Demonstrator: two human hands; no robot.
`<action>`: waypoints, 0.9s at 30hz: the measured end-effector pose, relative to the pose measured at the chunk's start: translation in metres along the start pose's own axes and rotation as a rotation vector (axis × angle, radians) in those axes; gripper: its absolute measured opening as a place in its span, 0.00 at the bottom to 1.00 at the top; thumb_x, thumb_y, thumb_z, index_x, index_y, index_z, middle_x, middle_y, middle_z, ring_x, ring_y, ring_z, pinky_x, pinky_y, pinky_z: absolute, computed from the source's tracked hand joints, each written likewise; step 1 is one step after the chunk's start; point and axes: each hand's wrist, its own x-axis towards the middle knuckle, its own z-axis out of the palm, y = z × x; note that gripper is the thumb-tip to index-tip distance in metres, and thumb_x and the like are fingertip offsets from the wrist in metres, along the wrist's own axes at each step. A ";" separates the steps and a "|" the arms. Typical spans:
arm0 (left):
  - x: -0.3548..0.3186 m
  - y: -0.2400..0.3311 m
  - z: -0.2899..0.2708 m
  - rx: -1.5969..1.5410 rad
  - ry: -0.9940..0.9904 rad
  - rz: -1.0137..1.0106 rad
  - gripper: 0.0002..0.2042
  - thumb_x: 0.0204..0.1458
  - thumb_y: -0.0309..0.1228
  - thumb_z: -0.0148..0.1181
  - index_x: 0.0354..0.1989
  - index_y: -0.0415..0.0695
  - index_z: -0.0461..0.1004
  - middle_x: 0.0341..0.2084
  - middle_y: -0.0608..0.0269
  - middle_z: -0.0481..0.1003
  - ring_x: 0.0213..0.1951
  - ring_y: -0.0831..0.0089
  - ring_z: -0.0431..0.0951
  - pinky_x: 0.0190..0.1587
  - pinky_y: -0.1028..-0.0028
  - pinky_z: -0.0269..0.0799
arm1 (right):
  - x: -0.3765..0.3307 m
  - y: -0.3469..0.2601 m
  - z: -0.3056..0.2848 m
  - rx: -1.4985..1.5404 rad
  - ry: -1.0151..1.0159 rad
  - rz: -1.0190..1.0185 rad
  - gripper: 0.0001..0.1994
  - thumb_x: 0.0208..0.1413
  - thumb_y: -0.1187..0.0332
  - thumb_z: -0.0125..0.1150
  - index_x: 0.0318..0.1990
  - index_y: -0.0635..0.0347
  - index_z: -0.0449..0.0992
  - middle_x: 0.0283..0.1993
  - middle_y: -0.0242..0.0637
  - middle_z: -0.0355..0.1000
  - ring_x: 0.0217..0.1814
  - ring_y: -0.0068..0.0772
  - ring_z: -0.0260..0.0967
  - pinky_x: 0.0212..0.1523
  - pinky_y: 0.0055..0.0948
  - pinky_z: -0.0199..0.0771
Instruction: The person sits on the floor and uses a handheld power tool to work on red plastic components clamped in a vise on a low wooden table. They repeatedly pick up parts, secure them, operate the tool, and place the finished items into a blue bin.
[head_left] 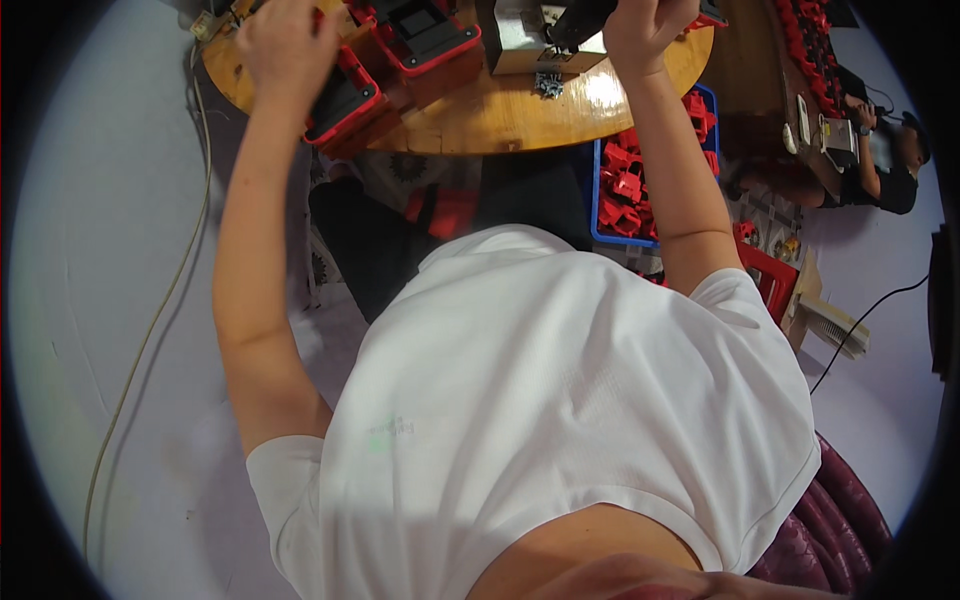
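Observation:
My left hand (288,48) is at the far left of the round wooden table, its fingers curled, above and beside a red and black housing (345,98). What those fingers hold, if anything, is hidden. A second red and black housing (423,35) stands to its right. My right hand (643,32) is at the upper edge with fingers bent inward, partly cut off; its contents do not show. Close to it is a metal box (520,40) with a black tool-like part (582,22) over it. A small pile of screws (548,85) lies in front of the box.
A blue crate (597,215) full of red plastic parts stands below the table's right side. Farther right, another person (890,170) sits at a bench lined with red parts (805,50). A pale cable (160,320) runs down the left wall.

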 end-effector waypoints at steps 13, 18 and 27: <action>0.001 0.171 0.013 0.032 -0.468 0.459 0.17 0.57 0.39 0.59 0.47 0.37 0.75 0.50 0.55 0.76 0.56 0.67 0.73 0.67 0.63 0.57 | 0.042 -0.035 0.003 0.118 0.061 -0.194 0.23 0.63 0.50 0.57 0.51 0.61 0.64 0.31 0.35 0.69 0.25 0.23 0.66 0.25 0.25 0.69; 0.007 0.159 0.002 -0.331 -0.590 0.359 0.13 0.57 0.37 0.59 0.46 0.43 0.78 0.45 0.59 0.79 0.50 0.64 0.77 0.67 0.60 0.59 | 0.028 -0.013 0.001 0.077 -0.005 -0.067 0.23 0.63 0.50 0.58 0.51 0.60 0.64 0.30 0.34 0.68 0.25 0.22 0.64 0.26 0.25 0.68; -0.004 0.013 -0.019 -0.315 -0.022 -0.145 0.17 0.57 0.41 0.59 0.48 0.44 0.79 0.43 0.53 0.79 0.49 0.55 0.77 0.54 0.62 0.69 | 0.002 0.004 -0.003 0.045 0.018 -0.084 0.20 0.64 0.53 0.58 0.49 0.60 0.64 0.30 0.32 0.66 0.26 0.22 0.64 0.27 0.25 0.67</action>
